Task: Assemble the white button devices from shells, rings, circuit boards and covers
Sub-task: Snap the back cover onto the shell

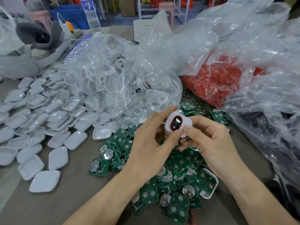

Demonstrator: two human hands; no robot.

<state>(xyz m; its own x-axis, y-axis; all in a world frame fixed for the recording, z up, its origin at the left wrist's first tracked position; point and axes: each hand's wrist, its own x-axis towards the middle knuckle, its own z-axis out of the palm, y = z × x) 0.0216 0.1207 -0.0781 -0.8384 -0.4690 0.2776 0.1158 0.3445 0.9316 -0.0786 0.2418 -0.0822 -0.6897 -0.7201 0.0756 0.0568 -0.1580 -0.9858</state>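
One white button device (178, 125), red ring round its dark window: held above the counter (68, 197), my left hand (151, 148) and right hand (211, 143) both pinching it in their fingers (162, 114). Beneath it: heap of green circuit boards (178, 169). Left: loose white covers (40, 120). Behind: clear bag of white shells (120, 78); bag of red rings (215, 82).

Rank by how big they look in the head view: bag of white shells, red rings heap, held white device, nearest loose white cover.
1. bag of white shells
2. red rings heap
3. held white device and loose white cover: alike, unranked
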